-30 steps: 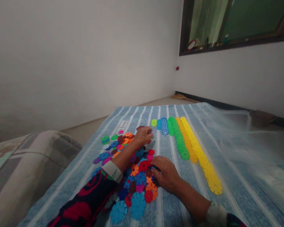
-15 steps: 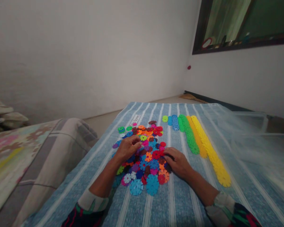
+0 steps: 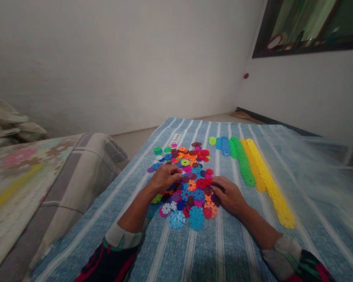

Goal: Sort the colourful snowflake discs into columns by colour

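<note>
A heap of colourful notched plastic discs lies on a striped blue cloth. My left hand is over the heap's left side, thumb and forefinger pinched together near a pink disc. Whatever is between those fingertips is too small to make out. At the right edge of the heap, my right hand has its fingers curled, with the tips against a red disc. The hand hides whatever lies under its fingers. A lime disc lies just beyond my left hand.
Right of the heap lie rows of overlapping discs: a yellow row, an orange row, a green row and a short blue row. A clear plastic container stands far right. A draped surface is at left.
The view has shifted, so everything sits higher and further right. My left hand has drawn slightly nearer to me across the heap, uncovering the lime disc. My right hand keeps its place.
</note>
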Motion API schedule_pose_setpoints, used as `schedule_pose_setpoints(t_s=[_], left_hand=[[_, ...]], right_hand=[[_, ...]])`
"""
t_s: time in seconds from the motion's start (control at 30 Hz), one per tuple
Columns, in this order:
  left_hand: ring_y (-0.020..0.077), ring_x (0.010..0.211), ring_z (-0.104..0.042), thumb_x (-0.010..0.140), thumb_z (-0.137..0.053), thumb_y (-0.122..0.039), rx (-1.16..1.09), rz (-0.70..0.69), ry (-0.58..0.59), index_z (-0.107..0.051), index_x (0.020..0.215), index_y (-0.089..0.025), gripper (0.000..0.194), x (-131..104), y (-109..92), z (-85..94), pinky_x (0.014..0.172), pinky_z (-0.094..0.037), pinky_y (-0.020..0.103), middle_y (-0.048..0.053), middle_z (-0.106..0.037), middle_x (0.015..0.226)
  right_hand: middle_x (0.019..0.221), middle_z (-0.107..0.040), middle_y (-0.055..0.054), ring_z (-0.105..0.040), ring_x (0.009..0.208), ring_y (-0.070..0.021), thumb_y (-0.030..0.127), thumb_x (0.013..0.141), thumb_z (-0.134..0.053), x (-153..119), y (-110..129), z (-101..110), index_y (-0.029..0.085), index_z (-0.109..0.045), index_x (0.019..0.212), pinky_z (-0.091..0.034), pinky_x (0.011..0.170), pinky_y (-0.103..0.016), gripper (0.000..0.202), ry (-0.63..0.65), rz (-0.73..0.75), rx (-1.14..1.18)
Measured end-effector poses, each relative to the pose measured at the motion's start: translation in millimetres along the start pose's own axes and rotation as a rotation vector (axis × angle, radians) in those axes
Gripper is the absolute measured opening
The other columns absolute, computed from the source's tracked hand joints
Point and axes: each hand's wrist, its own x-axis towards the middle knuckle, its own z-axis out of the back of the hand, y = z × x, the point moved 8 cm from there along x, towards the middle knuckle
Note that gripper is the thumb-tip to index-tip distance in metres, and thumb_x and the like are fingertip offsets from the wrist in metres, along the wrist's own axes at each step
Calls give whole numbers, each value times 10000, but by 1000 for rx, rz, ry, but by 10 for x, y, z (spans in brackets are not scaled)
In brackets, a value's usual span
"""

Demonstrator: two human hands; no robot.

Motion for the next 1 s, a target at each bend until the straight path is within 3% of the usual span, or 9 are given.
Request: schedule_pose_setpoints(t_s=[0.17, 0.47, 0.73, 1.0], left_hand=[[101, 578, -491, 727, -525, -262, 36, 17, 86, -583, 667, -170, 124, -12, -9, -104, 561, -358, 208, -40, -533, 599], [109, 591, -535, 709, -566, -252, 5, 67, 148, -647, 731, -164, 122, -51, -27, -169, 570, -382, 211, -28, -591, 625], [141, 709, -591, 699, -592, -213, 54, -7, 139, -709, 819, -176, 171, -63, -139, -181, 638, -423, 223, 1, -670, 729], [151, 720, -572, 730, -545, -200, 224, -58, 79, -664, 763, -178, 125, -23, -167, -201, 657, -396, 249, 9, -643, 756]], right_hand=[[1024, -686, -60, -614, 983, -205, 198, 872, -500, -9, 20, -1, 232, -655, 1019, -480, 882, -359, 216, 1, 25, -21], [1039, -681, -72, -602, 1000, -212, 202, 873, -501, -30, -34, -51, 221, -647, 1050, -471, 899, -379, 230, 33, 36, -56], [1094, -685, -56, -605, 1029, -209, 150, 847, -497, -24, 43, -45, 247, -651, 1076, -466, 921, -387, 292, 33, 48, -69], [1080, -686, -65, -608, 1025, -214, 146, 843, -502, -23, 41, -54, 234, -650, 1071, -470, 908, -388, 285, 26, 62, -99]])
